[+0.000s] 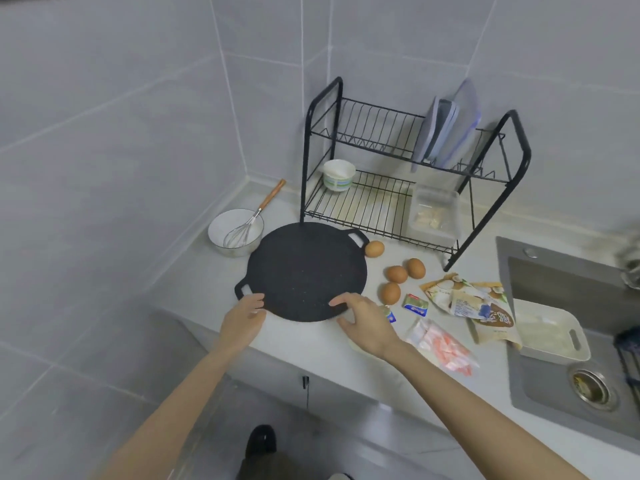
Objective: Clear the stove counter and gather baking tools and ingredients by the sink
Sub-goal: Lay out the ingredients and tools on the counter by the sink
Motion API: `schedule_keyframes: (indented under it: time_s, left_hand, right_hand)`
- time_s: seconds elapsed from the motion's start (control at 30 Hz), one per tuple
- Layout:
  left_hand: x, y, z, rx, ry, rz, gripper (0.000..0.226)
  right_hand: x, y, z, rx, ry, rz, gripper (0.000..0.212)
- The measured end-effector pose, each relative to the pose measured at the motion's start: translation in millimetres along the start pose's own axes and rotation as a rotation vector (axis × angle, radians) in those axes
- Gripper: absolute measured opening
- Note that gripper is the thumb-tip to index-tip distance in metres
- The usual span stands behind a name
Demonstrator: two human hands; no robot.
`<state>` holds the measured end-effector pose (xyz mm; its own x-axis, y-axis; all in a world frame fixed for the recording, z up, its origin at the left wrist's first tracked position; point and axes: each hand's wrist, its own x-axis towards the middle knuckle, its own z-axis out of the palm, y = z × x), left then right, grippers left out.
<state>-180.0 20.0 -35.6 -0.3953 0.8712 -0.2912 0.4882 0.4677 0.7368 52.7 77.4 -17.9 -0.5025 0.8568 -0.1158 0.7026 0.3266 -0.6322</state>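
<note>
A round black griddle pan (306,268) with two loop handles lies flat on the pale counter (311,355). My left hand (244,320) grips its near rim beside the left handle. My right hand (363,320) holds the near right rim, fingers spread over the edge. Behind the pan sits a white bowl (221,233) with a wooden-handled whisk (251,220) in it. Several brown eggs (396,274) lie to the pan's right. Beyond them are a small blue-green packet (415,304), two coconut-print bags (467,299) and a bag of pink-white sticks (441,346).
A black two-tier dish rack (408,168) stands at the back with a white cup (338,174), a clear food box (434,213) and plastic lids (446,129). The grey sink (561,396) at the right holds a white tray (554,337). Tiled walls close the corner.
</note>
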Motion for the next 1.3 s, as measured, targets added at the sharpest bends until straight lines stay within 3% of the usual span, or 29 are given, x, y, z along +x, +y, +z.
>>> schedule_keyframes:
  time_s: [0.27,0.5,0.8,1.1,1.23,1.3]
  left_hand:
    - [71.6,-34.5,-75.7,-0.24,0.056,-0.059,0.034]
    - [124.7,-64.5,-96.2,-0.148,-0.095,-0.027,0.033]
    - [153.0,-73.1,-82.5,-0.095,-0.324,-0.032,0.039]
    - [155.8,-67.9,-67.4,-0.111,-0.405,-0.117,0.043]
    - [147.8,-61.1,-61.4,-0.099,-0.379,-0.078,0.009]
    - [142.5,-58.5,-54.7,-0.083,-0.362,-0.072,0.015]
  right_hand:
    - [105.2,-65.5,34.3,0.379,-0.01,0.185,0.038]
    - [215.4,-109.7,80.1,0.69,-0.016,0.424,0.054]
    - [266.3,-111.9,108.6,1.049,0.022,0.624,0.039]
    - [256.5,-111.7,98.2,0.955,0.119,0.589,0.043]
    - [236.4,-104.6,73.6,0.875,0.095,0.526,0.046]
    - [221.7,-97.8,58.6,0.811,0.065,0.5,0.046]
